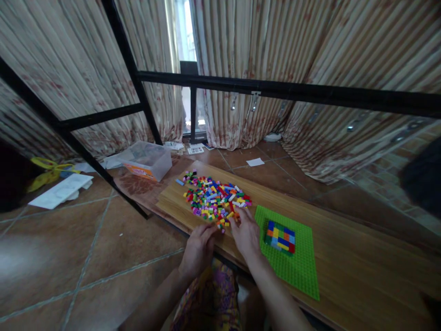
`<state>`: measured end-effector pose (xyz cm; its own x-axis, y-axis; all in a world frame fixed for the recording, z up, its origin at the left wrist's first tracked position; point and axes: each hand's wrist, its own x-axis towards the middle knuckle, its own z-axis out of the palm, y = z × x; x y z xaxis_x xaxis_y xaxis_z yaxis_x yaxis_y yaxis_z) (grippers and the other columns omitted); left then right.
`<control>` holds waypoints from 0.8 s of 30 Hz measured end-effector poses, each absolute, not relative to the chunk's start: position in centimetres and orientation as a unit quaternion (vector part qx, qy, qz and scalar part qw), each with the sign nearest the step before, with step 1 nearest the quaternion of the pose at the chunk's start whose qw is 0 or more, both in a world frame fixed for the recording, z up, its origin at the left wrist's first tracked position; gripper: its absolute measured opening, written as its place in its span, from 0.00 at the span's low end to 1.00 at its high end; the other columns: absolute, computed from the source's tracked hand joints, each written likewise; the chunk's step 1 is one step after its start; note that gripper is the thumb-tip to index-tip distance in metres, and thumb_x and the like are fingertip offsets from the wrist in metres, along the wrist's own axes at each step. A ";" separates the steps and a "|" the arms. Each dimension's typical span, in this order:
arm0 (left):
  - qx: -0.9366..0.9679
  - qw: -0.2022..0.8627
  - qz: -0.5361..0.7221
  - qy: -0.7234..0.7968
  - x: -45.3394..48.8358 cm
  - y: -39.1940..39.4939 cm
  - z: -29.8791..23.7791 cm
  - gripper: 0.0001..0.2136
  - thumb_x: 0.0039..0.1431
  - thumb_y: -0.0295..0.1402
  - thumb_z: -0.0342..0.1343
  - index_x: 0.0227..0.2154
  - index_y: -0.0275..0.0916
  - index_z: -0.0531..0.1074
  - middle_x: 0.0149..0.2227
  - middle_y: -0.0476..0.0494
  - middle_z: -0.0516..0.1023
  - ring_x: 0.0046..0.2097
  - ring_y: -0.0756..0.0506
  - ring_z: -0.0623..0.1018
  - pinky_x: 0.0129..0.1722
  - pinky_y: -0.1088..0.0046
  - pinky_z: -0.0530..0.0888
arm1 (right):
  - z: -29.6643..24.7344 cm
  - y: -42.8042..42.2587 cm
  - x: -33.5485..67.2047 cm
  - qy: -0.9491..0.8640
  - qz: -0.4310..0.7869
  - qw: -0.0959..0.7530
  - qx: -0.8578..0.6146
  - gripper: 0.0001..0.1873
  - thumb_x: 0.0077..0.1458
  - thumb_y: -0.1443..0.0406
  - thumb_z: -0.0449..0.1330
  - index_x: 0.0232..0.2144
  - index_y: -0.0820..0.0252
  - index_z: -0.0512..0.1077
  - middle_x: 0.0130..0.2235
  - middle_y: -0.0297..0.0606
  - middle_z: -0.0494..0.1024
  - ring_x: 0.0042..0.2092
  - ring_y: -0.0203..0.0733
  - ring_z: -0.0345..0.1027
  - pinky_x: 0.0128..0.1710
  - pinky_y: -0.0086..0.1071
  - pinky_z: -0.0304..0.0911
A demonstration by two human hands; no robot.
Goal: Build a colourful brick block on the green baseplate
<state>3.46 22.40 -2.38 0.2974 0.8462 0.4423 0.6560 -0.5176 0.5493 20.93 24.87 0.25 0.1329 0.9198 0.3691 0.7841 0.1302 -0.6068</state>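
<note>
A heap of small coloured toy bricks point(213, 195) is spread over the wooden tabletop point(344, 248). My right hand point(246, 232) reaches into the near right side of the heap, thumb and fingers apart around orange and red bricks. At the table's front edge, just below the heap, my left hand point(200, 248) has its fingers curled and pressed together; whatever may be in them is hidden. To the right of my right hand lies a green studded baseplate point(303, 266). On it sits a built block of bricks point(281, 238) with a dark green border and multicoloured pieces on top.
A clear plastic box point(151, 161) with an orange label stands beyond the table's left end. Black metal bars point(275, 87) cross in front of striped curtains point(262, 41). A white panel point(62, 189) and a yellow item point(48, 172) lie on the tiled floor point(99, 257).
</note>
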 end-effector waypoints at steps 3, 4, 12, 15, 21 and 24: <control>0.796 0.114 0.359 0.474 3.7 23.5 -2.3 0.12 0.61 0.25 0.50 0.45 0.41 0.73 0.45 0.42 0.77 0.47 0.44 0.76 0.49 0.64 0.75 | 0.2 24.0 22.0 -0.625 0.092 0.425 -0.648 0.15 0.60 0.62 0.53 0.46 0.60 0.72 0.47 0.44 0.75 0.45 0.44 0.71 0.46 0.38 0.66; 0.793 0.109 0.364 0.476 3.7 23.9 -2.3 0.11 0.62 0.25 0.50 0.44 0.41 0.73 0.44 0.42 0.77 0.47 0.44 0.76 0.49 0.64 0.75 | 0.0 23.5 22.4 -0.617 0.090 0.434 -0.651 0.15 0.61 0.62 0.52 0.45 0.59 0.73 0.45 0.44 0.76 0.44 0.44 0.71 0.44 0.38 0.67; 0.703 0.066 0.407 0.579 0.8 27.4 -2.6 0.10 0.61 0.29 0.49 0.39 0.40 0.75 0.41 0.41 0.77 0.45 0.43 0.76 0.47 0.65 0.74 | -1.8 18.3 22.9 -0.629 0.084 0.402 -0.660 0.13 0.63 0.61 0.51 0.40 0.58 0.74 0.41 0.41 0.77 0.43 0.43 0.70 0.44 0.36 0.65; 0.654 0.034 0.395 0.645 -1.3 29.9 -2.0 0.11 0.61 0.31 0.50 0.41 0.40 0.75 0.42 0.40 0.76 0.46 0.41 0.75 0.49 0.64 0.72 | -1.8 18.1 22.3 -0.648 0.082 0.383 -0.653 0.12 0.63 0.62 0.51 0.41 0.58 0.74 0.41 0.41 0.77 0.44 0.44 0.69 0.47 0.38 0.64; 0.601 -0.010 0.328 0.728 -3.5 35.9 -1.1 0.16 0.58 0.26 0.48 0.46 0.35 0.73 0.45 0.35 0.74 0.50 0.37 0.73 0.51 0.60 0.70 | -1.9 20.0 21.3 -0.676 0.049 0.336 -0.654 0.11 0.62 0.62 0.53 0.42 0.58 0.73 0.40 0.41 0.77 0.43 0.45 0.68 0.46 0.39 0.63; 0.595 -0.020 0.297 0.747 -3.4 37.5 -1.7 0.16 0.58 0.25 0.47 0.48 0.33 0.73 0.45 0.33 0.74 0.50 0.37 0.73 0.51 0.60 0.70 | -2.4 20.6 21.1 -0.683 0.035 0.322 -0.655 0.11 0.62 0.63 0.53 0.41 0.59 0.73 0.39 0.41 0.76 0.43 0.45 0.68 0.46 0.39 0.63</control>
